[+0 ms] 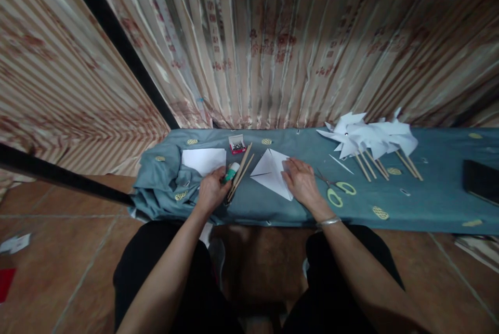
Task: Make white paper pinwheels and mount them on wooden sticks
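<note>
So going left to right: first there's my stack of white paper (202,159), right by the fingers of my left hand (212,189). That hand's closed around a green glue stick (232,172), thumb and fingers pinching it, white end aimed up and away to the right. Just past it, some thin wooden sticks (242,170) lie at the same sort of slant, with a little open box of metal bits (237,148) beyond their far ends.

Then the bit that matters: the white paper square (268,175), corner-on to me, slits running in from the corners. No real long axis. It's to the right of my left fingers, sticks in between, so my right hand (302,180) is the near one, actually touching its right side. Those fingers sit close together over the edge; can't tell if the thumb's pinching underneath. Right of that: green-handled scissors (337,193), then finished-looking pinwheels (374,139).
</note>
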### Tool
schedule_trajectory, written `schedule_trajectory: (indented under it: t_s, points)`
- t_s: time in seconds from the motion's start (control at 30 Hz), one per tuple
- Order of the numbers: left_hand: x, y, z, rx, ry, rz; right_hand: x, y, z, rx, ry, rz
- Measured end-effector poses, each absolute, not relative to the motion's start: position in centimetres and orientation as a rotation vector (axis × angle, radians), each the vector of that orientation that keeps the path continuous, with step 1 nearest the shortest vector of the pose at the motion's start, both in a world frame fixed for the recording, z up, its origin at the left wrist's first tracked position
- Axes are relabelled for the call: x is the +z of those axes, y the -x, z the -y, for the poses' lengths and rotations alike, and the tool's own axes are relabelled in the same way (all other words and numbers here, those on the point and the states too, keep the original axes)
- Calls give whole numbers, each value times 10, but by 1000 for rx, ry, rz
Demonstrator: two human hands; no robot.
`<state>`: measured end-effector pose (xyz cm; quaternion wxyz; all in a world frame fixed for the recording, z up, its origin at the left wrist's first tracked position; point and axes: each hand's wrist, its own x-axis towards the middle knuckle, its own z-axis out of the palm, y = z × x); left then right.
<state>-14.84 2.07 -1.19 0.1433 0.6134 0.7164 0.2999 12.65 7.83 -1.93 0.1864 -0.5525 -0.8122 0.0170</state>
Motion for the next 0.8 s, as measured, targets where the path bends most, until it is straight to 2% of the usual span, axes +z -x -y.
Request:
schedule_trajectory:
  t_s: [0.1,0.2,0.3,0.37,0.57,0.8]
  points:
    - [-2,146,-20,1132,-1470,-1934,-14,-124,-75,281,1442,2149]
    - [6,131,-16,1338,-1138,-1575,-10,-117,-67,739,1310,1888]
    - [8,104,-10,1268,-913,-1318,-7,-104,-53,1346,1106,1586]
    - [7,86,-6,1206,-854,-1208,-7,-96,-45,1601,971,1437]
    - [4,63,-15,1113,-884,-1191,1,-94,-38,1766,909,1142]
    - [11,64,-32,1162,-994,-1196,11,-113,-35,2040,915,1127]
